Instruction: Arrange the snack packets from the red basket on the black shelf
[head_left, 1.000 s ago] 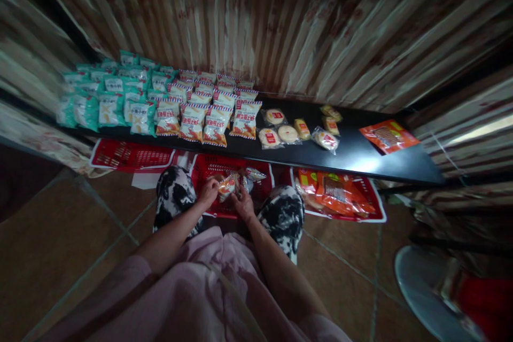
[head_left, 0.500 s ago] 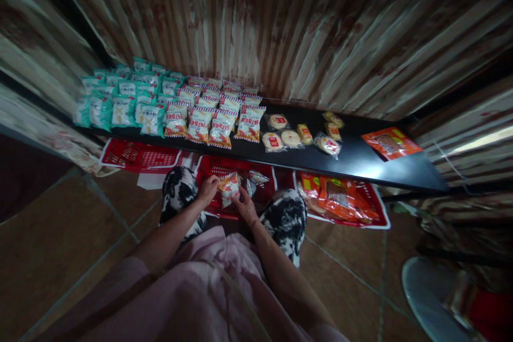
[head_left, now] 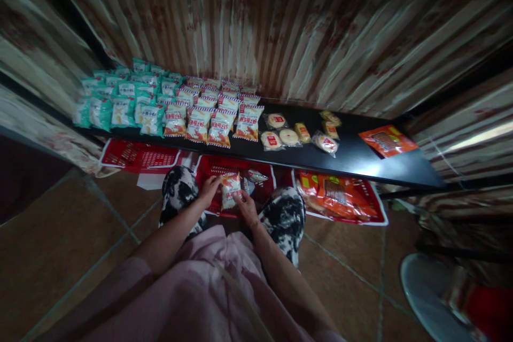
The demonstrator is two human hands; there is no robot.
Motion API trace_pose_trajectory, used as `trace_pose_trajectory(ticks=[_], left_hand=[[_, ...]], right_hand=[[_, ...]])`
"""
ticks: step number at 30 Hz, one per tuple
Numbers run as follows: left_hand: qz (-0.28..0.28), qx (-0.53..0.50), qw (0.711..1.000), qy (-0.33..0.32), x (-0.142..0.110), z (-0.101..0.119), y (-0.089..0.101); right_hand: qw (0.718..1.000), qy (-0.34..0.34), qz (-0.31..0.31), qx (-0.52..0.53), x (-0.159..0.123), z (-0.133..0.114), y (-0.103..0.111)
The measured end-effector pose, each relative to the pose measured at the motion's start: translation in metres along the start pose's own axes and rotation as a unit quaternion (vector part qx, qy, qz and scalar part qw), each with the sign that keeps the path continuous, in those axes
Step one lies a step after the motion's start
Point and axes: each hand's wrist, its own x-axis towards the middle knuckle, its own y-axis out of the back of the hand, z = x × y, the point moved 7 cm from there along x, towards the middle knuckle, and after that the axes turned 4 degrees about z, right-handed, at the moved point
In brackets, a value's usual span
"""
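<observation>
Between my knees, both hands hold one white and orange snack bag (head_left: 230,192) above the middle red basket (head_left: 264,171). My left hand (head_left: 210,191) grips its upper left edge. On the lower right edge, my right hand (head_left: 246,206) has its fingers closed. Behind the held bag, a shiny silvery packet (head_left: 256,176) lies in the basket. On the black shelf (head_left: 356,157) in front of me stand rows of matching orange and white snack bags (head_left: 220,127), with teal snack bags (head_left: 123,110) to their left.
Round wrapped cakes (head_left: 289,137) and an orange packet (head_left: 388,140) lie on the shelf's right half. Below are a left red basket (head_left: 160,158) and a right basket with orange packets (head_left: 340,196). A curtain (head_left: 256,26) hangs behind. A grey stool-like object (head_left: 425,283) stands lower right.
The held snack bag has turned more upright, its printed front now facing me more squarely. Both hands keep their hold and have shifted only slightly.
</observation>
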Motion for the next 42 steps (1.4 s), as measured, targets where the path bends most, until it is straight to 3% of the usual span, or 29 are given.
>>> trace_pose_trajectory(ticks=[12, 22, 29, 42], left_hand=[[-0.056, -0.031, 0.995, 0.076, -0.018, -0.016, -0.006], [-0.035, -0.109, 0.984, 0.139, -0.015, -0.029, 0.001], [-0.058, -0.172, 0.971, 0.157, -0.017, -0.026, -0.004], [-0.064, -0.237, 0.951, 0.189, -0.020, -0.025, -0.007]], right_hand=[[1.000, -0.007, 0.023, -0.002, 0.001, 0.002, 0.003], [0.991, -0.068, 0.082, 0.087, -0.001, 0.004, 0.011], [0.972, -0.070, 0.098, 0.202, 0.001, 0.005, 0.010], [0.971, -0.097, 0.094, 0.199, -0.001, 0.010, 0.006]])
